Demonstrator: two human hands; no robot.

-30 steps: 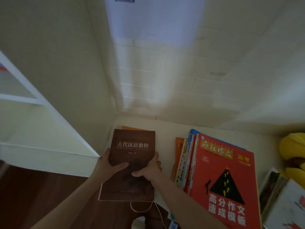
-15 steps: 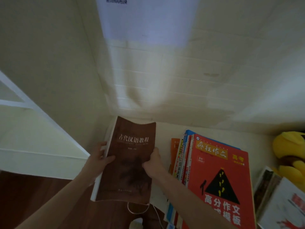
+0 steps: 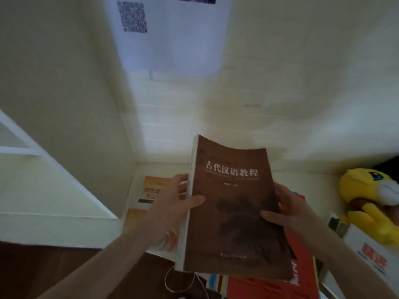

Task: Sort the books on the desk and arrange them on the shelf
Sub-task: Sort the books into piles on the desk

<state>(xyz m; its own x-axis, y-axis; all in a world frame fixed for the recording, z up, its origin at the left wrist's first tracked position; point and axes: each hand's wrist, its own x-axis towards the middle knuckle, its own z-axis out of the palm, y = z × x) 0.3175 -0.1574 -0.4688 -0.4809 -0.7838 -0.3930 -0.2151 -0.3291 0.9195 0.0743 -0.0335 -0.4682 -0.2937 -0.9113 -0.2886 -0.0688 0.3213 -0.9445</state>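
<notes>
Both arms extended; left grip (image 3: 172, 203) and right grip (image 3: 287, 209) clasp the tilted brown book (image 3: 233, 225) between them.

The pale surface (image 3: 313, 182) in front of me runs back into the corner of the walls. Flat on it at the left lies an orange-and-white book (image 3: 151, 190), close to the left edge. Nearer me on the right sits a stack of books (image 3: 304, 283) with a red cover on top. Further right a yellow plush toy (image 3: 371, 203) rests on it, with white booklets (image 3: 371, 255) just in front. The white shelf (image 3: 19, 149) stands to my left, above the dark wood floor (image 3: 54, 272).
</notes>
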